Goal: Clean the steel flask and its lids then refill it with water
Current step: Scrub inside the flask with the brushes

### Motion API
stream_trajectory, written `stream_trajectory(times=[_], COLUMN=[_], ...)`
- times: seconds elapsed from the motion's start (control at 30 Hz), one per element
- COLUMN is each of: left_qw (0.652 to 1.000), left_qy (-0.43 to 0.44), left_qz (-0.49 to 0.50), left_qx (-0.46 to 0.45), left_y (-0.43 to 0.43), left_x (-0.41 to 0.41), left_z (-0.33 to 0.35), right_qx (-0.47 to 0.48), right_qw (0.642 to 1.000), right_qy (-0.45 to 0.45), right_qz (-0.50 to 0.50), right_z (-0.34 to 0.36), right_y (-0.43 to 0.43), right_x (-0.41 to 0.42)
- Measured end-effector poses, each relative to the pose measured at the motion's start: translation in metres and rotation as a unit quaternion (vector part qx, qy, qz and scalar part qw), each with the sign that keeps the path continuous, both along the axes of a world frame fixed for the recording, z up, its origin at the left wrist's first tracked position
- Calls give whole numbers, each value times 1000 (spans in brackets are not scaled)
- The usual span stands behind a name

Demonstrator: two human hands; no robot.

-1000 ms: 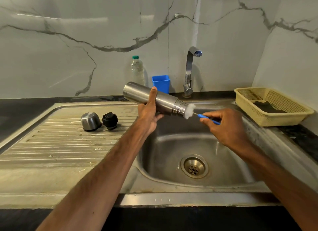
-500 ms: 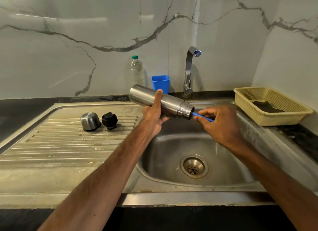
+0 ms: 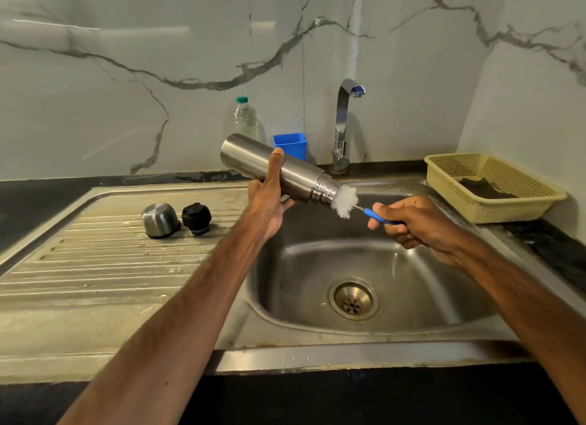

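holding the steel flask point(image 3: 279, 169) over the sink point(image 3: 412, 266), the left hand point(image 3: 269, 199) wraps around its middle, thumb up on top and fingers under. the flask lies almost flat, with its open mouth tipped a bit down toward the right. the right hand point(image 3: 415, 223) is closed tight on the blue handle of the bottle brush point(image 3: 345, 201). the white fluffy end of the brush sits right at the mouth, partly out of it.

the flask is hard and smooth, so it will likely be slippery when wet and soapy. the middle is a good place to hold it, as the hand does now. it looks empty, so it is probably light. the brush end is soft and bends easily, but its thin stem could twist if pushed hard.

the steel cup lid point(image 3: 160, 220) and the black stopper point(image 3: 196, 218) sit side by side on the draining board point(image 3: 95, 266), well apart from the flask. the tap point(image 3: 344, 123) shows no water running.
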State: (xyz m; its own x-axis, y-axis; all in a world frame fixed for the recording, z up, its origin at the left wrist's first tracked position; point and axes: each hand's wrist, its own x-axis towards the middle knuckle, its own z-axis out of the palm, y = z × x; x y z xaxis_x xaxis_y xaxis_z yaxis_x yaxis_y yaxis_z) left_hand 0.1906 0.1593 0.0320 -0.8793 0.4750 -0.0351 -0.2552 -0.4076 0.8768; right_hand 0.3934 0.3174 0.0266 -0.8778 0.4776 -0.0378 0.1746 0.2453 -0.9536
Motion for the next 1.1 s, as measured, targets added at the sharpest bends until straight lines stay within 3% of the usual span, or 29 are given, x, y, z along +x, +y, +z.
stream_trajectory(times=[0.33, 0.5, 0.77, 0.97, 1.1], left_qw=[1000, 999, 1000, 1000, 999], left_qy=[5, 28, 6, -8, -45], left_qz=[-9, -38, -3, 19, 21], left_qx=[6, -19, -11, 0, 4], left_y=[0, 12, 0, 0, 2], left_x=[-1, 15, 3, -5, -2], left_z=[-3, -4, -3, -4, -9], right_qx=[-114, -175, -46, 51, 191], right_qw=[992, 983, 997, 993, 968], right_qy=[-42, -18, 1, 96, 134], right_qz=[40, 49, 58, -36, -96], right_z=[2, -2, -6, -9, -16], right_y=[11, 2, 10, 2, -11], right_x=[4, -9, -3, -7, -16])
